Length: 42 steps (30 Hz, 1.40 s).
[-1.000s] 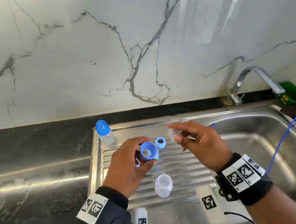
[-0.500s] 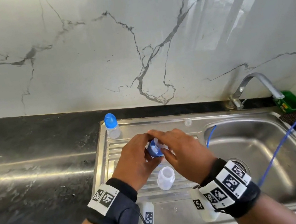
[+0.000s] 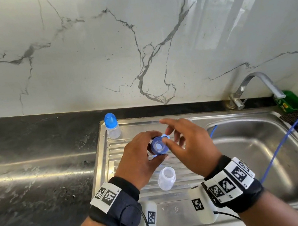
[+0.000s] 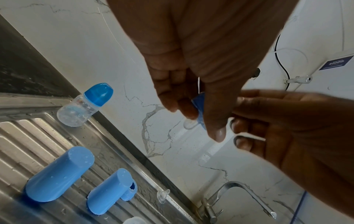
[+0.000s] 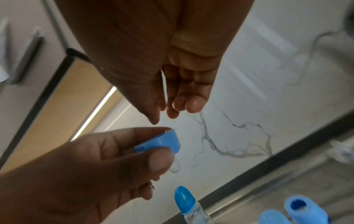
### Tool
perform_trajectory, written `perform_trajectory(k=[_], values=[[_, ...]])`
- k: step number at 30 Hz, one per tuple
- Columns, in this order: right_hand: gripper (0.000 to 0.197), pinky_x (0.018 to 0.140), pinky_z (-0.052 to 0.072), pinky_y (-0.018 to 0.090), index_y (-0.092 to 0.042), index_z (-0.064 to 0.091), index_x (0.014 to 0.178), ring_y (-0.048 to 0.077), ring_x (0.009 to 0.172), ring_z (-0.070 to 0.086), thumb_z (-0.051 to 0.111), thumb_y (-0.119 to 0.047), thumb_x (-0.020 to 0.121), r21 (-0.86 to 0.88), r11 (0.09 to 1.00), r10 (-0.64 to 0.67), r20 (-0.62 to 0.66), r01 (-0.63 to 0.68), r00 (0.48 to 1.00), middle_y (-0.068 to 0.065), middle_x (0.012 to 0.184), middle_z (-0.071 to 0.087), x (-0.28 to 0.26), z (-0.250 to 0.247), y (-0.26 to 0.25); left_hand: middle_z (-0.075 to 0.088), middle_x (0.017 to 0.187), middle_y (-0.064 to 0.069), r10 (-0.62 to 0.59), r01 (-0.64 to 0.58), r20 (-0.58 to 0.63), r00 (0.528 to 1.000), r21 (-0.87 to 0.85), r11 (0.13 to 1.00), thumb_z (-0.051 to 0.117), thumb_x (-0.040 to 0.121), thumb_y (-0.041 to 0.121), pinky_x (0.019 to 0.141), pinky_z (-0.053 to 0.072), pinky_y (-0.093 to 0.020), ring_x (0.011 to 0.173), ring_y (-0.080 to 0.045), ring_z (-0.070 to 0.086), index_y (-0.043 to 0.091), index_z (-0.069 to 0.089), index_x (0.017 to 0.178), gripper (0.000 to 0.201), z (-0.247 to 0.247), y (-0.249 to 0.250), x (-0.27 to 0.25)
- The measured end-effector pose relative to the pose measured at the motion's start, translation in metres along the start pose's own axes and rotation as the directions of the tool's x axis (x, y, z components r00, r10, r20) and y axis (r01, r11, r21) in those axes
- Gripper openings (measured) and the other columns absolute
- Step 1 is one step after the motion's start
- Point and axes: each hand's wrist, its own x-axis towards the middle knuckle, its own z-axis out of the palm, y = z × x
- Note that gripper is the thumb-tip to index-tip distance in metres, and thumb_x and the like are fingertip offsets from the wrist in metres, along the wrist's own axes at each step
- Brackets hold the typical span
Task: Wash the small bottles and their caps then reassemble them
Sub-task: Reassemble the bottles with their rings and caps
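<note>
My left hand [image 3: 154, 145] grips a blue screw ring [image 3: 159, 147] above the drainboard, with a clear nipple [image 4: 189, 124] seated in it. My right hand [image 3: 166, 132] hovers just right of the ring, fingers spread and straight, holding nothing. In the right wrist view the ring [image 5: 161, 142] sits below the right hand [image 5: 172, 112], apart from its fingertips. An open clear bottle [image 3: 167, 180] stands on the drainboard below my hands. A capped bottle [image 3: 112, 126] stands at the drainboard's back left corner.
Two blue dome caps [image 4: 59, 174] [image 4: 109, 191], a small blue ring [image 4: 130, 191] and a loose clear nipple [image 4: 162, 195] lie on the drainboard [image 3: 104, 158]. The sink basin [image 3: 267, 162], tap [image 3: 255, 81] and a blue hose [image 3: 290, 130] are to the right. Black counter [image 3: 36, 168] lies left.
A second ago my right hand held the clear nipple apart from the ring. It then pushed it into the ring, and has now let go and opened.
</note>
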Motion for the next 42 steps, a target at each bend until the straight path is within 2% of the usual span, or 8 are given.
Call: perform_trajectory(k=[3, 6, 9, 12, 19, 31, 37, 42], values=[[0.029, 0.073, 0.054, 0.026, -0.027, 0.069, 0.120, 0.007, 0.078, 0.064, 0.071, -0.032, 0.092, 0.125, 0.961, 0.232, 0.114, -0.246, 0.966, -0.012, 0.093, 0.070, 0.003, -0.001, 0.012, 0.066, 0.111, 0.009, 0.032, -0.032, -0.005, 0.999, -0.032, 0.999, 0.084, 0.079, 0.033, 0.078, 0.044, -0.001, 0.087, 0.002, 0.059, 0.026, 0.061, 0.122, 0.049, 0.001, -0.002, 0.002], [0.019, 0.065, 0.059, 0.033, -0.015, 0.075, 0.109, 0.013, 0.069, 0.070, 0.066, -0.026, 0.096, 0.324, 0.870, 0.291, 0.267, -0.370, 0.919, -0.001, 0.079, 0.076, 0.002, 0.003, 0.014, 0.066, 0.112, 0.010, 0.051, -0.051, -0.002, 0.999, -0.056, 0.997, 0.084, 0.078, 0.033, 0.077, 0.045, -0.002, 0.086, 0.004, 0.060, 0.026, 0.060, 0.123, 0.051, 0.002, -0.003, 0.004], [0.014, 0.064, 0.060, 0.032, -0.013, 0.075, 0.104, 0.012, 0.066, 0.070, 0.070, -0.021, 0.094, 0.360, 0.846, 0.339, 0.208, -0.394, 0.918, 0.000, 0.078, 0.076, 0.002, 0.005, 0.015, 0.064, 0.113, 0.013, 0.005, -0.004, 0.010, 1.000, -0.153, 0.988, 0.084, 0.076, 0.040, 0.077, 0.051, -0.008, 0.090, -0.004, 0.065, 0.027, 0.060, 0.124, 0.055, 0.002, -0.003, 0.006], [0.012, 0.067, 0.060, 0.028, -0.018, 0.075, 0.099, 0.010, 0.072, 0.072, 0.074, -0.025, 0.089, 0.353, 0.851, 0.355, 0.158, -0.388, 0.921, -0.004, 0.080, 0.076, 0.002, 0.007, 0.019, 0.067, 0.107, 0.012, -0.052, 0.048, -0.014, 0.999, -0.216, 0.975, 0.066, 0.086, 0.053, 0.078, 0.054, -0.012, 0.091, -0.008, 0.068, 0.026, 0.064, 0.120, 0.043, 0.002, -0.002, 0.008], [0.009, 0.069, 0.060, 0.026, -0.019, 0.074, 0.091, 0.008, 0.072, 0.071, 0.079, -0.024, 0.084, 0.311, 0.870, 0.368, 0.108, -0.383, 0.924, -0.006, 0.079, 0.076, 0.003, 0.011, 0.015, 0.069, 0.101, 0.008, -0.088, 0.077, -0.056, 0.995, -0.182, 0.980, 0.075, 0.090, 0.026, 0.077, 0.061, -0.026, 0.085, -0.010, 0.070, 0.022, 0.072, 0.109, 0.020, 0.004, -0.004, 0.011], [0.019, 0.074, 0.063, 0.042, -0.020, 0.069, 0.102, 0.015, 0.071, 0.072, 0.077, -0.023, 0.085, 0.396, 0.817, 0.390, 0.155, -0.419, 0.908, -0.001, 0.080, 0.076, -0.003, 0.013, 0.004, 0.070, 0.095, 0.011, -0.122, 0.090, -0.146, 0.982, -0.206, 0.974, 0.076, 0.087, 0.025, 0.069, 0.057, -0.016, 0.080, -0.008, 0.069, 0.025, 0.070, 0.103, 0.017, 0.001, 0.005, 0.008], [0.018, 0.073, 0.063, 0.038, -0.025, 0.069, 0.098, 0.012, 0.074, 0.072, 0.079, -0.023, 0.084, 0.369, 0.836, 0.392, 0.117, -0.406, 0.913, -0.004, 0.082, 0.076, -0.005, 0.011, 0.001, 0.067, 0.104, 0.010, -0.125, 0.099, -0.084, 0.989, -0.264, 0.959, 0.079, 0.083, 0.016, 0.071, 0.056, -0.015, 0.081, -0.005, 0.069, 0.027, 0.069, 0.108, 0.030, 0.002, 0.006, 0.003], [0.008, 0.071, 0.056, 0.015, -0.026, 0.073, 0.097, 0.000, 0.078, 0.069, 0.072, -0.024, 0.090, 0.296, 0.901, 0.320, 0.037, -0.317, 0.947, -0.014, 0.083, 0.074, -0.009, 0.010, -0.005, 0.070, 0.099, 0.004, -0.207, 0.175, -0.072, 0.976, -0.312, 0.934, 0.075, 0.086, 0.016, 0.066, 0.061, -0.025, 0.074, -0.015, 0.070, 0.027, 0.070, 0.105, 0.022, 0.003, 0.007, 0.004]])
